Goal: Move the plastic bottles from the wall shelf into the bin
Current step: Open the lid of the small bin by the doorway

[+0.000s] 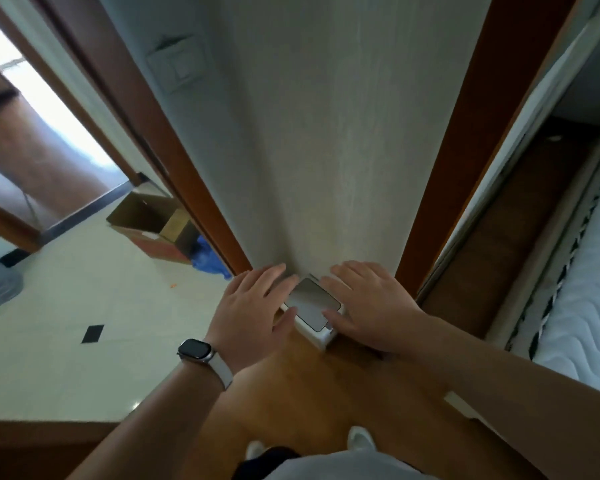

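Note:
A small white bin (321, 336) with a grey lid (312, 301) stands on the wooden floor against the foot of the pale wall. My left hand (253, 306), a watch on its wrist, reaches down to the bin's left side with fingers spread and straight. My right hand (368, 303) is at the bin's right side, fingers also straight, the thumb near the lid's edge. Neither hand holds anything. No bottles and no wall shelf are in view.
Brown door frames (444, 168) flank the wall strip. An open cardboard box (153, 223) and a blue bag (208, 259) lie on the tiled floor to the left. A white mattress (582, 299) is at the right. A light switch (177, 65) is on the wall.

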A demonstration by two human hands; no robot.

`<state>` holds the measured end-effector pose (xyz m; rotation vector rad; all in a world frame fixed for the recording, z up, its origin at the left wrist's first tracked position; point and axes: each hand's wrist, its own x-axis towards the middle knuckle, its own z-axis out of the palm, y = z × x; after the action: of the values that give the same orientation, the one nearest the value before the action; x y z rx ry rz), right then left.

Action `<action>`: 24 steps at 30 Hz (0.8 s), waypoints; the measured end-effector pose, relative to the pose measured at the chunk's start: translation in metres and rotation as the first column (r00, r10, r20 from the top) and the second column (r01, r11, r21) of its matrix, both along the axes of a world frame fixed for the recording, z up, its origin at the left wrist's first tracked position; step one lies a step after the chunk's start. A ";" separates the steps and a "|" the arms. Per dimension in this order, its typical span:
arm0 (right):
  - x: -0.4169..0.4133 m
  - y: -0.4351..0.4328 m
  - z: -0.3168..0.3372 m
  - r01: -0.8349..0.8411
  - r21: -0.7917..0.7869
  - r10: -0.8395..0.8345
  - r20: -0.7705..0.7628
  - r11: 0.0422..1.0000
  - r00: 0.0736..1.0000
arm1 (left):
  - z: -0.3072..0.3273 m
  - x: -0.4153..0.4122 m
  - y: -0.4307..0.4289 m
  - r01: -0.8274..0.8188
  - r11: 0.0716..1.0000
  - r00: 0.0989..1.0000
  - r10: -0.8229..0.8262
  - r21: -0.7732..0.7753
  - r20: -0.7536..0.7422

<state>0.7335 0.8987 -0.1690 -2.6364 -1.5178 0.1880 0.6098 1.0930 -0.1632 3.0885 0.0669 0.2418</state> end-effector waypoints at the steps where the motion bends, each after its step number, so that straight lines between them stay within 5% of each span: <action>1: 0.005 0.006 -0.001 0.027 -0.002 -0.027 0.004 1.000 1.000 | 0.000 0.008 0.008 0.022 1.000 1.000 -0.022 -0.006 -0.003; 14: 0.020 0.145 -0.033 0.454 -0.031 -0.455 -0.014 0.890 0.891 | -0.020 0.107 0.167 0.500 0.864 0.866 -0.500 -0.062 0.027; 24: 0.005 0.204 -0.050 0.613 -0.114 -0.621 -0.063 0.782 0.781 | -0.074 0.148 0.220 0.591 0.787 0.785 -0.611 -0.176 -0.096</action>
<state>0.7382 1.1029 -0.2188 -2.9715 -0.5517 0.3238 0.7580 1.3131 -0.2374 2.7906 -0.8533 -0.0259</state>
